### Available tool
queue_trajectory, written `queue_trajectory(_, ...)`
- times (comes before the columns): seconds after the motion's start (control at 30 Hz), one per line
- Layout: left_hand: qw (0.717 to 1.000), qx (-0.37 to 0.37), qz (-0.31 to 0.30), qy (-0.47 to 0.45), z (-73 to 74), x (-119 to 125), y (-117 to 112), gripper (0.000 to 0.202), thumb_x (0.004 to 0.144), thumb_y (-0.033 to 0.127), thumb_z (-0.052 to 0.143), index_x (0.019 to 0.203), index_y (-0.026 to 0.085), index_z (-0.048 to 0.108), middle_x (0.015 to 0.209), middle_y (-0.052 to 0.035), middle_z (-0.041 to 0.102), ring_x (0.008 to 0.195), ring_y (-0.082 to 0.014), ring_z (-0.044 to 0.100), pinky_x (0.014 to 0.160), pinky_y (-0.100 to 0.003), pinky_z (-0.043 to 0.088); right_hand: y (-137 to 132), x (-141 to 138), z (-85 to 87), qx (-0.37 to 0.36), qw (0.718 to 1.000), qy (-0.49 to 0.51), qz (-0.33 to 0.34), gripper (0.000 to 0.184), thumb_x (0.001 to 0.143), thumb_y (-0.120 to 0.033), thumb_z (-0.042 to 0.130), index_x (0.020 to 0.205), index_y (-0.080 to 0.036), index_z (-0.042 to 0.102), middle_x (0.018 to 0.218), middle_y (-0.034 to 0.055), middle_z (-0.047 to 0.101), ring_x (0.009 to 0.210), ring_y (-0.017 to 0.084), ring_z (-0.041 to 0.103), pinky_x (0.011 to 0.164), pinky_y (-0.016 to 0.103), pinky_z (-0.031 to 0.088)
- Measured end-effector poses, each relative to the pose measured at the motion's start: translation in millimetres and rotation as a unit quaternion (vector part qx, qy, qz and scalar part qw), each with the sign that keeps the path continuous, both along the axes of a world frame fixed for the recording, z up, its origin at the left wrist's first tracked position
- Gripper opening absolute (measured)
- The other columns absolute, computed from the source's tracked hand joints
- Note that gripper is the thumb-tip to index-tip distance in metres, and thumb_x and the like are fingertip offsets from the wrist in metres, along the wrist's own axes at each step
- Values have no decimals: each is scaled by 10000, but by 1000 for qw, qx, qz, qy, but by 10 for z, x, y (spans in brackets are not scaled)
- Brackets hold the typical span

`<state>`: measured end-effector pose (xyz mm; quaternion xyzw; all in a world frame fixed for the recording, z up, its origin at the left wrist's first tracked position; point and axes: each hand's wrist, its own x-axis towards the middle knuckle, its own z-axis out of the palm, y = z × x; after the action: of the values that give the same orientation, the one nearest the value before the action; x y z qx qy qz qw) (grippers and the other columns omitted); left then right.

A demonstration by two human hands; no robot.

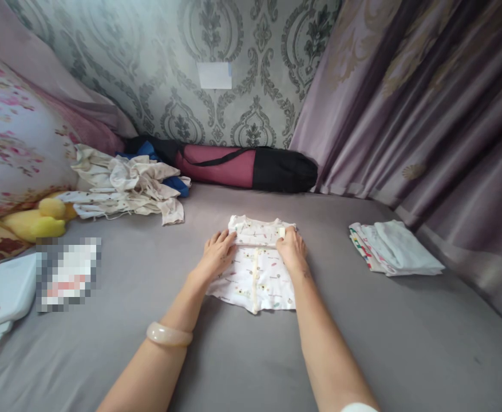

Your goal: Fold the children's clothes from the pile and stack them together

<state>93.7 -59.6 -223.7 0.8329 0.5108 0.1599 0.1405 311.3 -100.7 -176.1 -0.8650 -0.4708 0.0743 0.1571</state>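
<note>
Damask-patterned wallpaper (255, 34) backs the gray bedsheet (242, 366) that I'm looking down on. Between my hands lies a small printed front-placket top (272, 280), a crosswise edge running from one hand to the other. My right hand (291, 246) seems to pinch its side, thumb against fingers; my left hand (220, 252) rests fingers on the opposite side, and I can't tell whether it grips. I judge this as a fold being lined up; the next move would call for both hands keeping that edge level and smoothing the layers. Beyond my left hand sits a crumpled clothes pile (126, 177), farther left a power bank (8, 289); right of my right hand, a folded clothes stack (405, 249). All lie well apart, so none obstructs me.
</note>
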Motion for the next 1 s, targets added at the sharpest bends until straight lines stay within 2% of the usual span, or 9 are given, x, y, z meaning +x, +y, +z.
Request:
queue_trajectory(0.1,1000,2,11,12,100,55,-42,492,978,396,324,1408,198,461,1521,-168,385,1405,-352,323,1092,-552,289,17,-79,11,44,997,-57,28,425,885,-94,348,1258,-84,553,1260,219,587,1194,293,542,967,383,411)
queue_trajectory(0.17,1000,24,-5,18,150,101,-65,496,988,374,290,1422,182,438,1546,-166,343,1439,-325,276,1129,-555,233,37,-194,0,76,987,-66,121,484,907,-104,305,1351,-70,493,1396,208,509,1335,288,418,1088,419,303)
queue_trajectory(0.27,996,46,-63,35,149,151,-82,512,987,297,272,1464,141,375,1561,-165,308,1466,-281,224,1173,-517,170,49,-411,-76,79,950,-34,301,551,956,-188,253,1488,-73,338,1568,132,310,1471,236,186,1188,420,104)
queue_trajectory(0.3,995,44,-80,42,129,157,-85,523,982,275,276,1479,132,349,1561,-167,307,1467,-273,224,1176,-505,177,47,-472,-114,63,939,-19,337,563,963,-204,233,1508,-78,303,1588,109,265,1482,218,149,1196,407,76)
queue_trajectory(0.37,993,31,-100,56,80,155,-88,543,973,247,281,1503,130,305,1555,-171,314,1462,-266,241,1172,-500,200,39,-551,-191,24,929,5,368,577,969,-231,212,1522,-79,271,1599,84,230,1486,194,135,1202,380,60)
queue_trajectory(0.47,993,7,-100,67,35,134,-91,549,975,251,265,1515,155,288,1553,-162,322,1456,-267,257,1163,-526,212,34,-573,-264,-13,933,18,359,595,976,-299,213,1525,-75,261,1603,71,215,1488,182,125,1204,355,37)
queue_trajectory(0.63,994,-37,-74,72,62,129,-92,538,988,327,250,1495,167,333,1572,-131,287,1468,-257,223,1171,-512,198,41,-539,-259,-21,949,22,315,619,992,-368,179,1531,-69,235,1614,77,161,1494,187,78,1201,367,12)
queue_trajectory(0.8,995,-37,-77,55,45,124,-81,534,982,333,278,1486,170,342,1569,-141,289,1467,-265,226,1168,-531,185,34,-447,-254,-41,971,18,235,652,1000,-429,174,1538,-62,203,1617,106,128,1494,216,79,1196,391,13)
queue_trajectory(1.0,995,-36,-83,39,27,101,-77,527,985,343,279,1484,191,347,1566,-135,302,1467,-263,226,1170,-532,182,54,-340,-318,-51,985,-15,166,714,994,-477,176,1517,6,221,1604,164,152,1487,278,92,1190,443,2)
